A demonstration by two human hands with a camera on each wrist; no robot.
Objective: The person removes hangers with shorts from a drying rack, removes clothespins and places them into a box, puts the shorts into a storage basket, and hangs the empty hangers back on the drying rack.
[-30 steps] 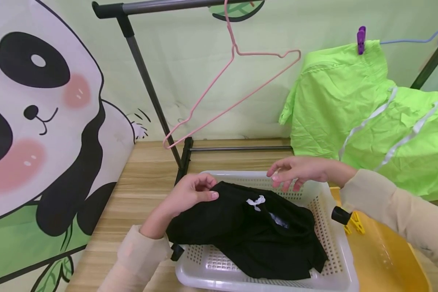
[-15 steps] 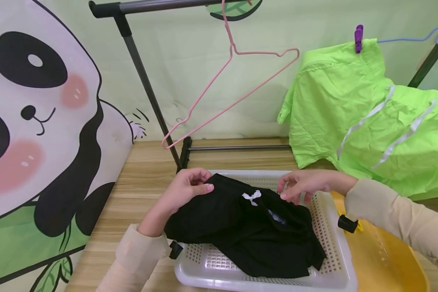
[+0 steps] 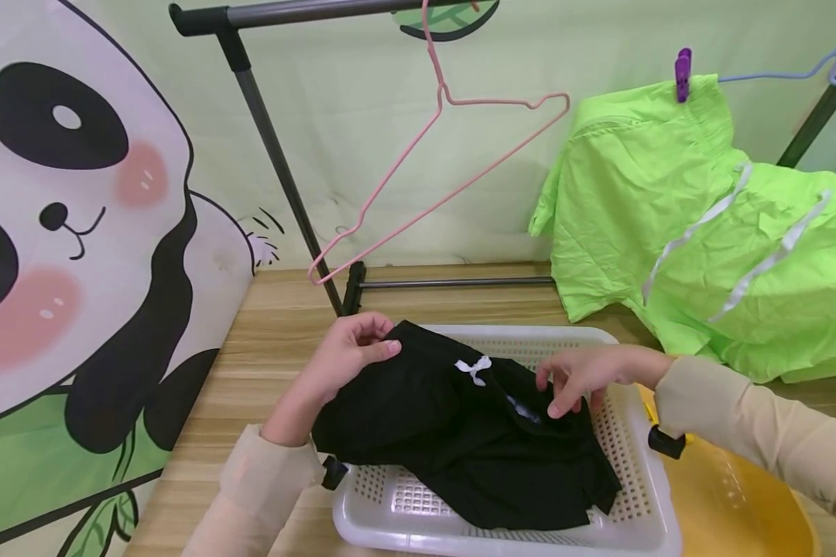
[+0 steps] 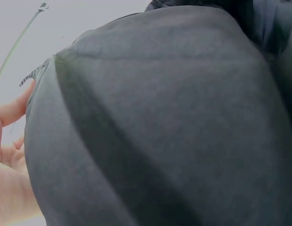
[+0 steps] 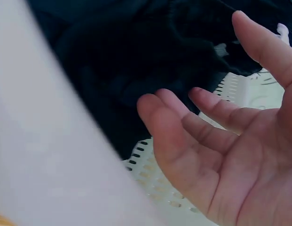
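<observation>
Black shorts (image 3: 425,402) with a small white drawstring bow (image 3: 475,370) lie partly raised over a white perforated basket (image 3: 404,538). My left hand (image 3: 344,360) pinches the left end of their waistband between thumb and fingers. In the left wrist view the dark cloth (image 4: 174,117) fills most of the picture, with part of that hand at the left edge. At the other end of the waistband is my right hand (image 3: 592,375), thumb and fingers apart. The right wrist view shows its fingers (image 5: 174,127) spread in front of the cloth, gripping nothing.
A pink hanger (image 3: 453,178) hangs from the dark rack (image 3: 279,147) behind the basket. To the right, light green shorts (image 3: 634,209) hang with a purple clothespin (image 3: 683,76). A yellow tub (image 3: 738,495) stands right of the basket on the wood-patterned surface (image 3: 279,325).
My right hand has come down from above the basket's back rim to the right end of the waistband. The left hand has lifted its end slightly, up and to the left.
</observation>
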